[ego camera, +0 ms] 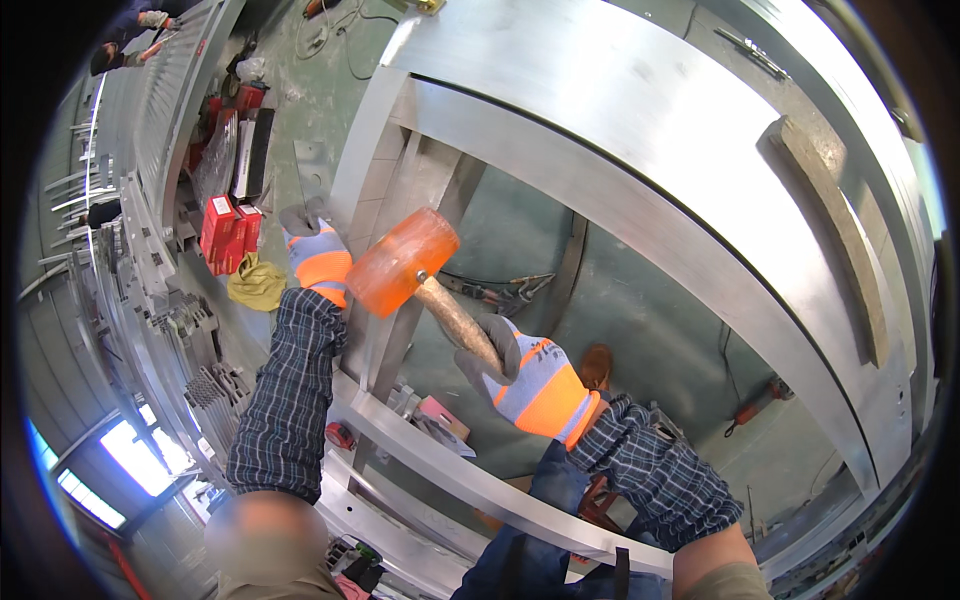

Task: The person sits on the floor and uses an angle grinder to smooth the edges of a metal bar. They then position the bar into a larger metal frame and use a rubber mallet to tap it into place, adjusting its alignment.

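An orange mallet (405, 262) with a translucent head and a worn wooden handle is in my right hand (517, 367). That hand wears a grey, blue and orange work glove, its fingers wrapped around the handle. The mallet's head hangs over the left side of a large brushed-metal frame (480, 127). My left hand (315, 251), gloved alike, is at the frame's outer left edge, just beyond the mallet head. Its grey fingertips point away from me, and whether they grip the edge cannot be made out.
A wooden bar (832, 232) lies on the frame's wide panel. Red boxes (225, 229) and a yellow cloth (257, 283) lie on the floor at left. Under the frame are power tools, including a red angle grinder (761, 405), and cables. Another person (124, 45) works at far upper left.
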`<state>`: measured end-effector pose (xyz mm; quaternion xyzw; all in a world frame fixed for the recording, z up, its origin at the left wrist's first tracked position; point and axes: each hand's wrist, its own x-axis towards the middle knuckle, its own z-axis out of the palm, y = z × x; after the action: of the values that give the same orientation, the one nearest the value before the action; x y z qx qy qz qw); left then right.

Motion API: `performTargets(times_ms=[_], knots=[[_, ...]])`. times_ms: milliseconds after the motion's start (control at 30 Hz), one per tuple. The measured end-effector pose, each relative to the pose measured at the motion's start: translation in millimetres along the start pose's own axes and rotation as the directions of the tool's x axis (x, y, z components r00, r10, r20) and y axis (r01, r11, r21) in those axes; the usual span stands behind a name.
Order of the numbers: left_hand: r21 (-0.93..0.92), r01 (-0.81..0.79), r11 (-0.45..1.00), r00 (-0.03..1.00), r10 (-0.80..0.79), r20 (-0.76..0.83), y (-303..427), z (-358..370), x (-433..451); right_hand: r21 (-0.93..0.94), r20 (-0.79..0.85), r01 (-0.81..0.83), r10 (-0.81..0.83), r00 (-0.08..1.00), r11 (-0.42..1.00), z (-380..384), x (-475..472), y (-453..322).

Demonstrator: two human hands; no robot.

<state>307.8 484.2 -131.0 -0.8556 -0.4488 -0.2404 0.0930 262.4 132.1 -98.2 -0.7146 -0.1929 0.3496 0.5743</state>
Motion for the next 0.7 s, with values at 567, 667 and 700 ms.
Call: performTargets(times_ms=[567, 667, 700], knots=[[-0.375, -0.091, 0.922, 0.973, 0.162, 0.162, -38, 10, 17, 0.039, -0.016, -0.008, 0.009, 1.0, 0.999, -17, -37, 15], [-0.413, -0.07, 0.908, 0.966, 0.165, 0.198, -7, -3, 8, -0.054, -0.023, -0.047, 0.046, 0.999, 0.997, -26, -40, 15], [-0.375, -0.048, 0.926, 0.966, 0.138, 0.217, -1, -6, 8, -0.091, -0.027, -0.053, 0.05, 0.998, 0.994, -27, -42, 16]])
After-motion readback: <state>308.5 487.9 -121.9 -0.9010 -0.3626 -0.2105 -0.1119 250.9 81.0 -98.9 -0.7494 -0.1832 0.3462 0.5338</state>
